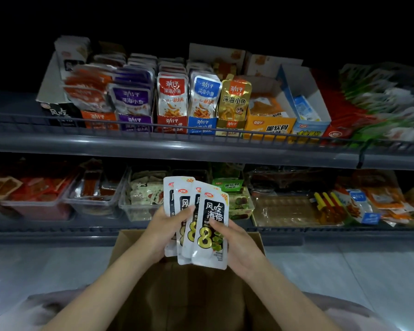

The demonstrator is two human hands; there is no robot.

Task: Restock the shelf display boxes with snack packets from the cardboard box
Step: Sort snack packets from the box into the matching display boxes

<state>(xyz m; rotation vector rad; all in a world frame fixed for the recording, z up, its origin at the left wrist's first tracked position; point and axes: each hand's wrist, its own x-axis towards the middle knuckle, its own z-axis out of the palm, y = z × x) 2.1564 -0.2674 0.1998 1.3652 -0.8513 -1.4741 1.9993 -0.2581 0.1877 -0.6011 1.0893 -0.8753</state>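
Head cam view, facing the shelving with both hands out front. The left hand (167,231) and right hand (240,249) both have hold of the same fanned-out bunch of four kelp snack packets (212,225), which are white pouches with a black panel and a big gold 8. The left thumb lies across the front of the rear packets with the fingers tucked behind them. The right thumb presses on the front packet and its fingers curl round the back. So both hands are closed on the stack.

The packets are held upright in the air, right above the open cardboard box (127,244), which sits between the forearms just in front of the lower shelf. The inside of the box is too dark to make out.

On the upper shelf (201,145), a black display box (62,113) at the far left has the same lettering as the packets. Next to it is a row of fish-snack display boxes side by side: orange (98,118), purple (135,121), red (172,123), blue (202,125) and gold (232,126). Further right there's a light-blue display box (307,126) with just a packet or so visible inside. The lower shelf has clear plastic tubs (93,201) of snacks, pretty blurry.
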